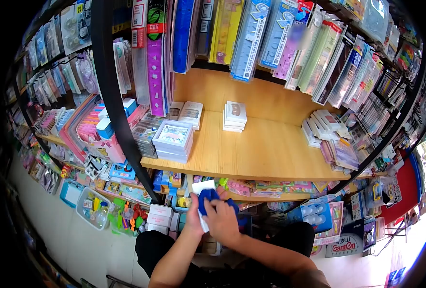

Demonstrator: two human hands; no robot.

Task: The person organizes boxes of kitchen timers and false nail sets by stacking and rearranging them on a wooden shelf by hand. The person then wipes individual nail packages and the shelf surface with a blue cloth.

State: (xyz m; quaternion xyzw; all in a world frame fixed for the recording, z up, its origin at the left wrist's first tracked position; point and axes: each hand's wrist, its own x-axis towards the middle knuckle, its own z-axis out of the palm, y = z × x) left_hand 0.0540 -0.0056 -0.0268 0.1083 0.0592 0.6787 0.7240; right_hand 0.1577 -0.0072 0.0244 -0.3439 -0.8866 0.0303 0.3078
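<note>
In front of my knees, my left hand [192,217] grips a slim white box [203,185] by its side, tilted upward. My right hand [222,222] is closed on a dark blue cloth [206,197] and presses it against the face of that box. Most of the box is covered by the cloth and fingers. Just beyond my hands runs the front edge of a wooden shelf [261,153]. On it stand a short stack of white boxes [235,115] at the back and a taller stack of white boxes with a picture lid [173,139] at the left.
Packaged rulers [251,38] hang above the shelf. Small white packs [326,122] lie in a heap at its right. A black upright post [114,86] stands at the left. Below are a plastic bin [92,209], pink-lettered boxes [160,217] and a blue package [314,214].
</note>
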